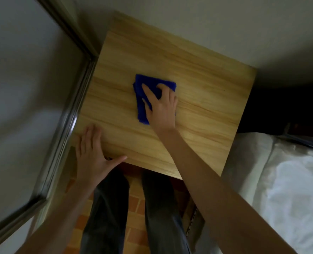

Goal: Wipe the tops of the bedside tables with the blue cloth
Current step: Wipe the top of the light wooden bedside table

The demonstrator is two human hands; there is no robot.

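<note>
A light wooden bedside table [197, 85] fills the middle of the head view, seen from above. A folded blue cloth [142, 92] lies flat on its top, a little left of centre. My right hand [161, 105] presses down on the cloth with fingers spread over it. My left hand [92, 153] rests flat on the near left edge of the table top, fingers apart and thumb stretched to the right, holding nothing.
A metal-framed sliding door or window [71, 99] runs along the table's left side. A bed with white bedding [284, 184] stands against the right side. A pale wall [207, 24] lies behind. My legs stand on an orange tiled floor [133, 204] below.
</note>
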